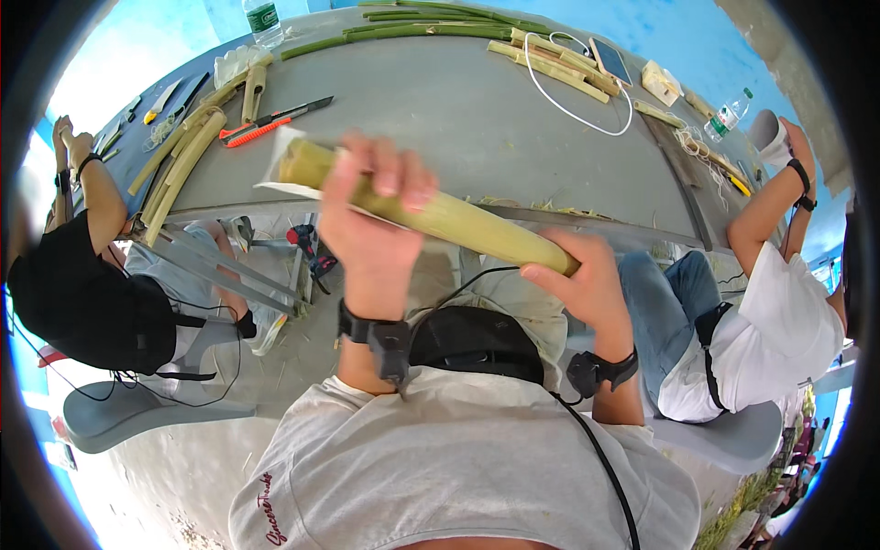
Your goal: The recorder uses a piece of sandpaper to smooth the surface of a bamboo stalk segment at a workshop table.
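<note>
A pale yellow-green bamboo tube (477, 225) is held slantwise in front of me, above the near edge of the table. My left hand (371, 202), a little blurred, is wrapped round its left part. A thin white sheet (284, 151), folded about that end, sticks out beyond and below the tube; its middle is hidden by my fingers and the bamboo. At the lower right end, my right hand (585, 275) grips the tube, thumb along the near side and the fingers mostly hidden.
On the grey table (440, 101) lie an orange-red utility knife (275, 122), bamboo pieces (188, 160), green stalks (422, 30), split bamboo (559, 69), and a phone (610, 60) with a white cable. A water bottle (729, 116) stands right. People sit on both sides.
</note>
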The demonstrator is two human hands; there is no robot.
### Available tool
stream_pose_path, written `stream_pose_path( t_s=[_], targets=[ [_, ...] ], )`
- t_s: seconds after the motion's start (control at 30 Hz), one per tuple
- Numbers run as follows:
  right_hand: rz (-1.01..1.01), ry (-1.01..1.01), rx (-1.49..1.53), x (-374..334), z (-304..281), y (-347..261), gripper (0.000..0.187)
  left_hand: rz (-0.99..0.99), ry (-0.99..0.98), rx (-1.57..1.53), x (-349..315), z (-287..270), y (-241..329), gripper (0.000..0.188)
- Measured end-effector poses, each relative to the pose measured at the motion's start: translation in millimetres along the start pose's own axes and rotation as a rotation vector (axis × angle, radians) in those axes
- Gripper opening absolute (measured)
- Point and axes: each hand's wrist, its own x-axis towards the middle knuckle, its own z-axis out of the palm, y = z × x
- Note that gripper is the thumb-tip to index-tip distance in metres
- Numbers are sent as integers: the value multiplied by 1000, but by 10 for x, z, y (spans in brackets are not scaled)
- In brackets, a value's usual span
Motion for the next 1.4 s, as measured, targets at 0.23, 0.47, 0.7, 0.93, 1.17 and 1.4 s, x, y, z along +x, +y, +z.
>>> stream_pose_path(
  t_s=[0.23,0.47,0.7,0.93,1.17,1.4],
  targets=[
    [0,4,-83,63,-30,-177,39,-30,36,173,4,86,-150,18],
    [59,29,21,-18,82,25,38,-287,53,383,-49,205,-140,30],
    [-19,-3,38,-75,-33,-20,36,-69,-142,246,-25,254,181,72],
    [-13,-17,-33,-56,32,-29,35,-1,32,-51,-42,49,-17,38],
    [-43,5,35,69,135,-118,37,-22,353,185,-34,315,-233,26],
    [-314,159,-144,92,129,-93,40,232,398,125,19,49,222,23]
  ],
)
